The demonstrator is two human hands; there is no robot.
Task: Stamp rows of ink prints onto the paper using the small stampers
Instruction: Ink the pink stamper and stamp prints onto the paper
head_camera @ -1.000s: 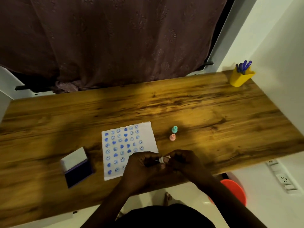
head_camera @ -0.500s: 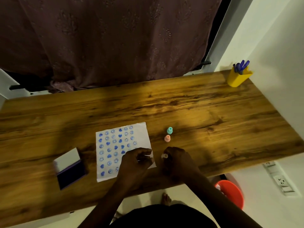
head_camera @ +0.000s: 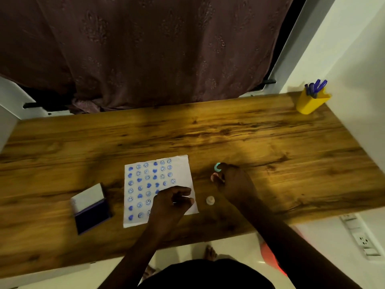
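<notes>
A white paper [head_camera: 183, 163] with rows of blue smiley and heart prints lies on the wooden desk [head_camera: 229, 132]. My left hand [head_camera: 173, 202] hovers over the paper's lower right part, fingers loosely curled and apart, with nothing visible in them. A white stamper [head_camera: 210, 200] stands alone just right of the paper. My right hand [head_camera: 235, 182] reaches further back, its fingertips against a teal stamper [head_camera: 216, 167] and a pink stamper [head_camera: 214, 176]. Whether it grips either one is hidden by the fingers. An open ink pad [head_camera: 92, 209] with dark blue ink sits left of the paper.
A yellow pen holder [head_camera: 311, 103] with blue pens stands at the desk's far right corner, next to a white wall. A dark curtain hangs behind the desk. Wall sockets [head_camera: 363, 239] and an orange-red object [head_camera: 270, 255] lie below the desk's front right edge.
My hands have separated. The white stamper held between them now stands on the desk. My right hand has moved back to the teal and pink stampers. My left hand has stayed over the paper.
</notes>
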